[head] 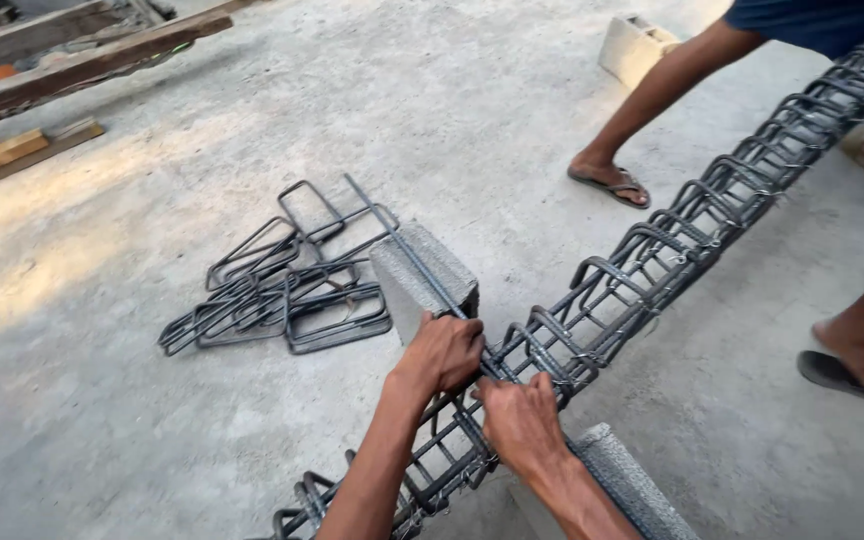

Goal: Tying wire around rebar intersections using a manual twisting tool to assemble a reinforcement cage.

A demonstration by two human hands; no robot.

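Note:
A long rebar cage (652,255) of straight bars ringed by steel stirrups runs from the bottom centre up to the top right. It rests on grey concrete blocks (422,275). My left hand (442,352) is closed around a straight steel bar (402,245) where it enters the cage. My right hand (520,420) grips the cage just beside it, fingers curled over a stirrup and the bar. The two hands almost touch.
Several loose stirrups (282,290) lie in a pile on the concrete floor at left. Wooden planks (72,50) lie at top left. Another person's legs in sandals (612,185) and a foot (857,370) stand by the cage. A block (632,45) sits farther back.

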